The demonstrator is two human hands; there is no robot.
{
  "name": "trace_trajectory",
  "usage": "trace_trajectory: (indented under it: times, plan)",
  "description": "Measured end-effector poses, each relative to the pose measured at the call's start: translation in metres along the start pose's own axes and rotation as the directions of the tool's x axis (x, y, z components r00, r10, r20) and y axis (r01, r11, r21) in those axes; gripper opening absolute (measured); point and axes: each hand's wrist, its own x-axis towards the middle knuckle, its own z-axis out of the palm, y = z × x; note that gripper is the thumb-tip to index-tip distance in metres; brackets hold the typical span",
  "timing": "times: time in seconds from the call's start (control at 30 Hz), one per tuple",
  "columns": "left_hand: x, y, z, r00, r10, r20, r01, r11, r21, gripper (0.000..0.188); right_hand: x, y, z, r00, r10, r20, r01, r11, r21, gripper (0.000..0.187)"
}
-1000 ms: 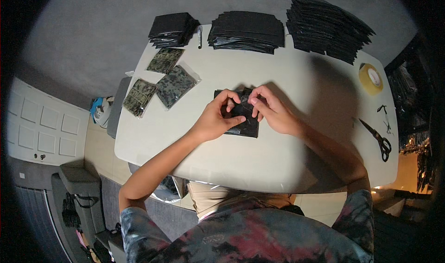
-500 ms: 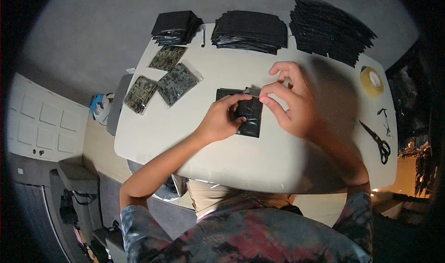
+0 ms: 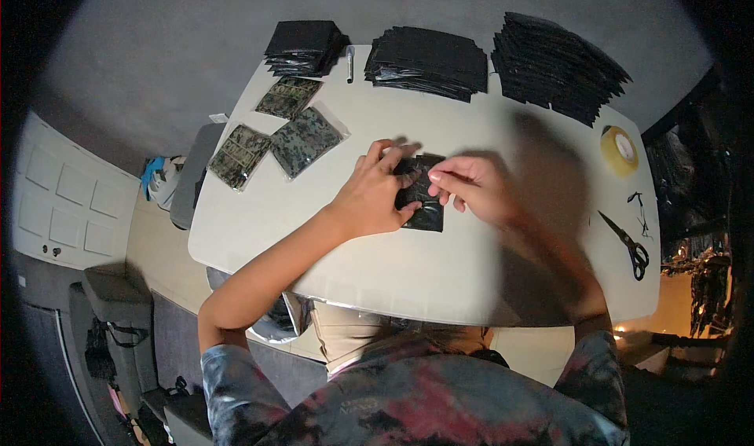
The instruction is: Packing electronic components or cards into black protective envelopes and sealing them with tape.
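Note:
A small flat black plastic packet (image 3: pixel 425 219) lies on the white table in front of me, its surface creased and shiny. My left hand (image 3: pixel 373 190) rests over its left side, with fingers spread and the thumb on the packet's lower part. Over the upper right side, my right hand (image 3: pixel 475 185) has thumb and forefinger pinched together just above the plastic. Whatever lies between those fingertips is too small to make out. Both hands cover parts of the packet.
Black packets stand in a left stack (image 3: pixel 302 47), a middle stack (image 3: pixel 428 59) and a right stack (image 3: pixel 554 69) along the far edge. A marker (image 3: pixel 350 65), camouflage-patterned packets (image 3: pixel 306 141), a tape roll (image 3: pixel 620 150), scissors (image 3: pixel 628 245) and dark scraps (image 3: pixel 642 210) also lie on the table (image 3: pixel 330 269).
My right hand has come down from a raised pinch at the packet's top edge, its other fingers curling in. My left fingers have left that edge and spread. The whole view has shifted slightly.

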Motion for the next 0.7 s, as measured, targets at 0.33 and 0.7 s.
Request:
trace_trajectory:
  times: [0.33,0.7]
  plan:
    - [-0.005,-0.019,0.007,0.998,0.066,-0.023,-0.067,0.996,-0.054,0.053,0.011,0.031,0.007,0.981,0.178,-0.076,-0.165,0.974,0.156,0.021]
    - [-0.007,-0.018,0.01,0.991,0.129,-0.026,-0.128,0.991,0.036,0.046,0.011,0.039,0.005,0.987,0.159,-0.037,-0.135,0.921,0.366,0.027]
